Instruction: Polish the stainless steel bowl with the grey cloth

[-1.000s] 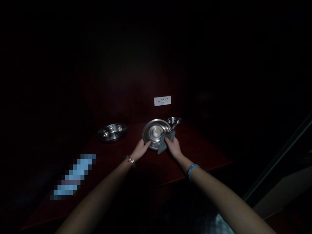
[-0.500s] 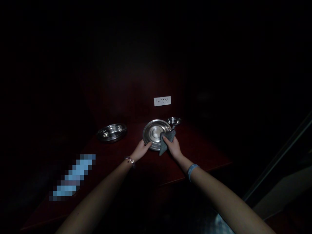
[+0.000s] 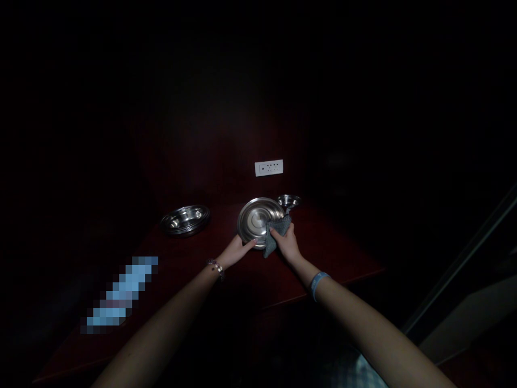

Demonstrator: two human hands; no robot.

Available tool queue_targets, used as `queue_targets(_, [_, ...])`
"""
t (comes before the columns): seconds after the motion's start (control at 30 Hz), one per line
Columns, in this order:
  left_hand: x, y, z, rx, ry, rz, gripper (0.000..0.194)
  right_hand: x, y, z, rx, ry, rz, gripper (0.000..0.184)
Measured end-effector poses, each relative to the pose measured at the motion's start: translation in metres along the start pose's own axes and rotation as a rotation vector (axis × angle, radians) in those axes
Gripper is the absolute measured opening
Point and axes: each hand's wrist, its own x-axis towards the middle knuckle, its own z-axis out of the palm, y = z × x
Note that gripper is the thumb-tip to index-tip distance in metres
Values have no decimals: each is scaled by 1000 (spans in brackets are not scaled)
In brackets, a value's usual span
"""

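A round, shiny metal plate (image 3: 256, 215) is held up and tilted toward me above the dark red table. My left hand (image 3: 234, 251) grips its lower left rim, thumb over the inner edge and fingers behind. At the lower right of the plate, my right hand (image 3: 286, 242) pinches a grey cloth (image 3: 273, 245) against the rim, with the thumb on top of the cloth. The cloth covers that part of the plate, and the right fingers behind are hidden. Just behind the plate to the right stands a small metal bowl (image 3: 291, 201), partly hidden.
To the left, a stack of metal plates (image 3: 186, 220) rests on the table (image 3: 323, 258). A blurred-out bluish item (image 3: 123, 291) lies at the table's left front. A white socket panel (image 3: 269, 168) is on the back wall. The surroundings are very dark.
My left thumb has slid slightly right along the plate's lower rim. The cloth and my right thumb have shifted a little on the plate. The stack and bowl stay put.
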Motion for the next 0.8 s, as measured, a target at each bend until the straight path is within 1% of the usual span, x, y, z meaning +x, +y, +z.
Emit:
queue_targets(0.17, [0, -1, 0, 5, 21, -20, 42, 2, 3, 1, 14, -30, -7, 42])
queue_targets(0.33, [1, -2, 0, -10, 28, -51, 38, 4, 6, 2, 22, -30, -40, 42])
queue_targets(0.57, [4, -1, -3, -47, 79, -147, 35, 4, 5, 2, -1, -31, -51, 40])
queue_targets(0.7, [4, 2, -9, -61, 129, -238, 34, 3, 5, 3, -16, -59, -80, 41])
queue_targets(0.8, [3, 3, -11, -84, 182, -229, 39, 2, 4, 2, -23, -59, -82, 41])
